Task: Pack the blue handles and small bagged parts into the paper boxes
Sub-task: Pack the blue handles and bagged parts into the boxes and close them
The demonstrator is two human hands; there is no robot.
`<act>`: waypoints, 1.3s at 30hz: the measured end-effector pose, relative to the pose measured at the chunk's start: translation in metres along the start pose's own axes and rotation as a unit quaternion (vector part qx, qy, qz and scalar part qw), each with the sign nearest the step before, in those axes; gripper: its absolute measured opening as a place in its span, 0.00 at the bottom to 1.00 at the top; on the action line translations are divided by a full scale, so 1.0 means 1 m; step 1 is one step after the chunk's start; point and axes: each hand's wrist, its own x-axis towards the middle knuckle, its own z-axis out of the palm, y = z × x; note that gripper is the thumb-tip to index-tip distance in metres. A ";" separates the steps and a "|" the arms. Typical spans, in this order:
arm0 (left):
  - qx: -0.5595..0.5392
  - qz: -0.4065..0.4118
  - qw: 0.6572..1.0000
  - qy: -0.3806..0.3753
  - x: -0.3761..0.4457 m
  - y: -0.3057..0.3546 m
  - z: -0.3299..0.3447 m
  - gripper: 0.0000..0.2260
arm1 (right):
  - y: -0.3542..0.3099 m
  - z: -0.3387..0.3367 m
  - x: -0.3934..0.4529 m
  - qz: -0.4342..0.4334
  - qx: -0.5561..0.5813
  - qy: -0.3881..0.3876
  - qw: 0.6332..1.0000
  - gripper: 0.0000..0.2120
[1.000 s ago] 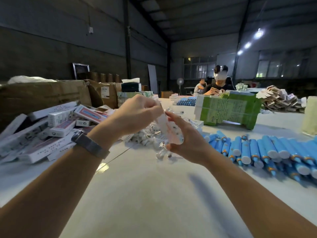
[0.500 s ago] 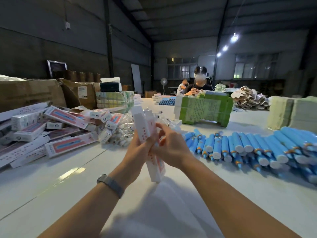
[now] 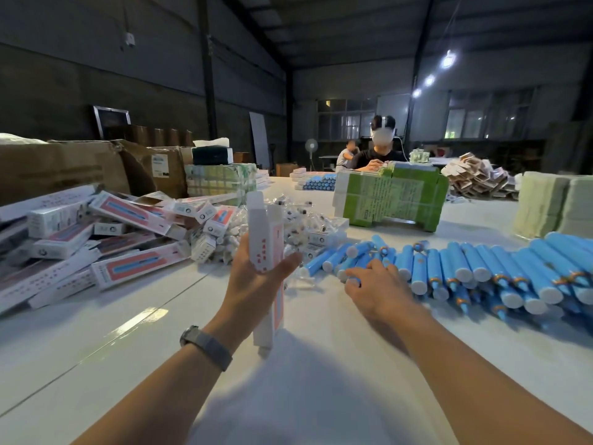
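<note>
My right hand [image 3: 373,285] has let go of the paper box [image 3: 267,248] and moved to the blue handles [image 3: 465,271] on the surface [image 3: 160,332]. Its fingers curl on one handle; I cannot tell if they grip it. My left hand [image 3: 253,284] holds the box upright, ready for a handle, I think.

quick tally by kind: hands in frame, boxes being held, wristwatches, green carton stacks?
Hands: 2, left hand and right hand
Held paper box: 1
Wristwatch: 1
Green carton stack: 1
Total: 5
</note>
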 end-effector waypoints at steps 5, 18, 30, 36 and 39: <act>0.004 0.026 0.999 -0.038 -0.003 0.006 -0.002 0.25 | -0.012 -0.001 0.000 0.002 -0.064 0.041 0.997 0.17; -0.085 -0.020 0.994 -0.061 -0.009 0.009 0.002 0.14 | -0.019 -0.007 0.000 0.039 -0.091 0.068 0.993 0.14; -0.035 0.051 0.997 -0.035 -0.008 0.018 -0.001 0.08 | -0.011 -0.037 0.004 0.121 0.294 0.034 0.948 0.16; -0.003 0.069 0.997 -0.030 -0.007 0.016 -0.001 0.10 | -0.056 -0.068 -0.016 -0.033 0.642 0.100 0.760 0.08; 0.048 0.085 0.995 -0.007 -0.007 0.015 0.001 0.20 | -0.070 -0.088 -0.031 -0.097 0.719 0.101 0.681 0.10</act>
